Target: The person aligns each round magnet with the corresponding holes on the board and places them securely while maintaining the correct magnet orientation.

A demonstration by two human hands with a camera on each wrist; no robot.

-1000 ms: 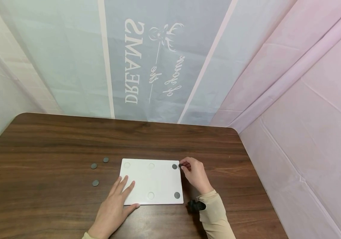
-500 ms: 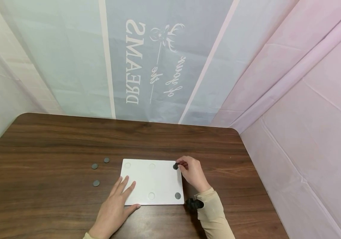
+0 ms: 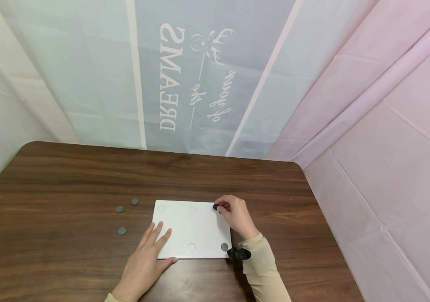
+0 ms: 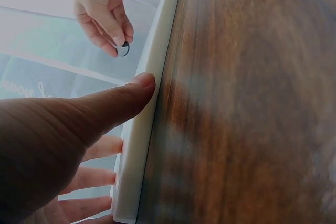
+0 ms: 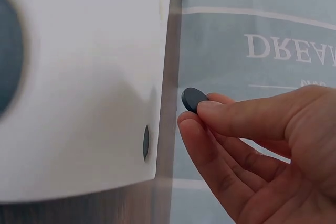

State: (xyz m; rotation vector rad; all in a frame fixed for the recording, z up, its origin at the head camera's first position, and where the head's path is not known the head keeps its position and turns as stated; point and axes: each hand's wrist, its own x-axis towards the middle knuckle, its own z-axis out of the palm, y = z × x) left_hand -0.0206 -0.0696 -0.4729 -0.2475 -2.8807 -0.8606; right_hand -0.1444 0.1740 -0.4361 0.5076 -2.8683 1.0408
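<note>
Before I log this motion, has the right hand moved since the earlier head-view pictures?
Yes: in the head view, the right hand has shifted left, further in over the white board.

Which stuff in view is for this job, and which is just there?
Job:
white board, under left hand
dark disc pinched in right hand
two discs set in board
three loose discs, probably

Just there:
table
printed backdrop
black wrist device
</note>
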